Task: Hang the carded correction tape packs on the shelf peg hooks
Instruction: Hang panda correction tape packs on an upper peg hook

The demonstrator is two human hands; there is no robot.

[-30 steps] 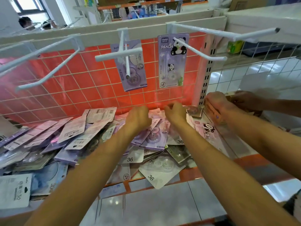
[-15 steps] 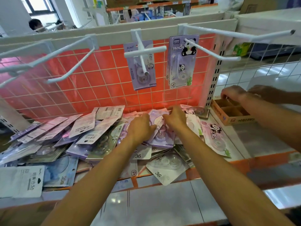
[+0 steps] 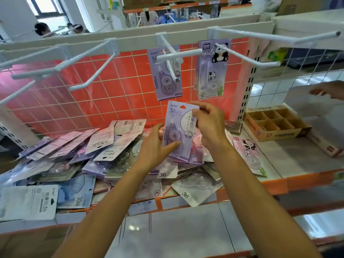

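Above the heap of packs (image 3: 104,146), the left hand (image 3: 154,149) and right hand (image 3: 210,125) hold a purple pack (image 3: 176,125), fingers (image 3: 200,111) clamped on its edges.

My left hand (image 3: 155,148), frame centre: forearm raised, thumb across the lower front of the carded pack (image 3: 174,123). My right hand (image 3: 210,125), just right of it: fingers curled, pinching the pack's upper edge.

The purple pack (image 3: 176,118) was glossy card under a clear plastic blister. The peg hooks (image 3: 178,54) looked like smooth white-coated metal, the divided box (image 3: 275,135) matt brown cardboard, the shelf (image 3: 290,159) smooth and faintly glossy
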